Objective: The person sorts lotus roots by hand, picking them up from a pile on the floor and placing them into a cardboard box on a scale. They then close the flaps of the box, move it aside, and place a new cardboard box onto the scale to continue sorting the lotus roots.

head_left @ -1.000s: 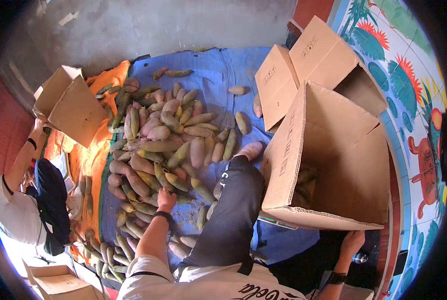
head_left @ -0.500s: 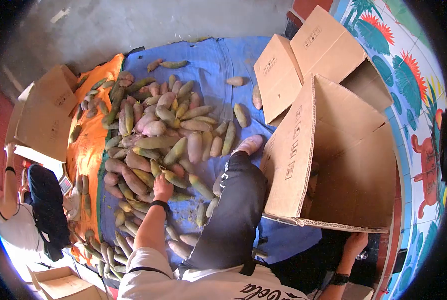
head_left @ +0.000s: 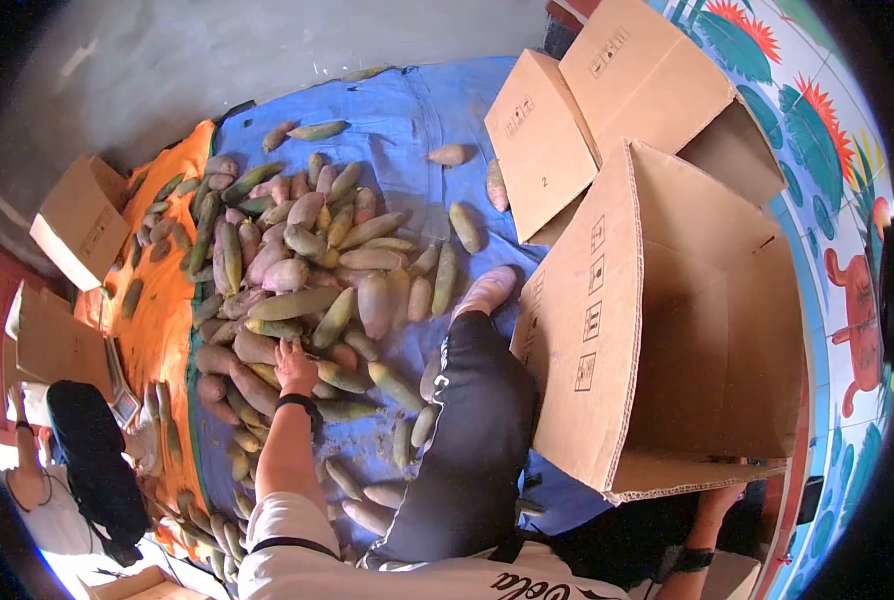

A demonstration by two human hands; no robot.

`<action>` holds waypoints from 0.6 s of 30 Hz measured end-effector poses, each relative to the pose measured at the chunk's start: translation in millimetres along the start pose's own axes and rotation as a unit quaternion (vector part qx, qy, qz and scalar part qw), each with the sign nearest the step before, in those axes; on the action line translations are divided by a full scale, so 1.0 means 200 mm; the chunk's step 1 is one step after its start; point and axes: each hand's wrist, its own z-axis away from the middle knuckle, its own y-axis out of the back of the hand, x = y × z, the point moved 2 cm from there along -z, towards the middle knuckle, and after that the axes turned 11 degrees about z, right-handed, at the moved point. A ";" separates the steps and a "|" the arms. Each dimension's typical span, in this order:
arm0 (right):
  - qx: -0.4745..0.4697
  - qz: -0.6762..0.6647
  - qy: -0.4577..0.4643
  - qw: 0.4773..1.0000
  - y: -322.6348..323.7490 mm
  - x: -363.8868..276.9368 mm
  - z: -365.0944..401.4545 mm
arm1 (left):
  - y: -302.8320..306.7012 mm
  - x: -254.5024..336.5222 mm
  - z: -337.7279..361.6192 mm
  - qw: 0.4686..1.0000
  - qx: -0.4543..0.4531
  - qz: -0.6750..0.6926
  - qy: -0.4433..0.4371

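My left hand (head_left: 295, 370) lies on a heap of long green and pinkish radishes (head_left: 305, 303), its fingers stretched out and touching the ones beneath. It does not lift any of them. At the lower right, my right hand (head_left: 724, 498) is at the near edge of a large open cardboard box (head_left: 607, 330). The box's rim covers most of those fingers, which appear to hold that edge. The box is tilted, with its opening facing right and toward me. My leg (head_left: 477, 420) stands between the heap and the box.
Two more cardboard boxes (head_left: 542, 150) stand behind the open one, near a painted tiled wall (head_left: 807, 150). Blue sheeting (head_left: 387, 110) and an orange sheet (head_left: 172, 320) lie under the radishes. At left, another person (head_left: 62, 500) is beside a box (head_left: 57, 340).
My left hand has shifted slightly left and its fingers have spread. The open box has tipped a little, hiding more of my right hand. At left, the other person's box has moved lower, uncovering another.
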 end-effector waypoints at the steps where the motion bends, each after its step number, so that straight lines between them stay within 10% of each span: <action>1: -0.016 -0.008 -0.032 0.999 0.01 0.00 0.01 | -0.01 -0.02 -0.02 1.000 -0.010 -0.011 0.006; 12: 0.001 -0.167 -0.102 0.981 -0.05 0.26 0.09 | 0.00 -0.01 -0.06 0.988 -0.026 -0.147 -0.046; 18: 0.118 0.277 0.296 0.906 0.00 0.03 0.06 | 0.02 0.01 0.03 0.985 0.021 -0.139 -0.096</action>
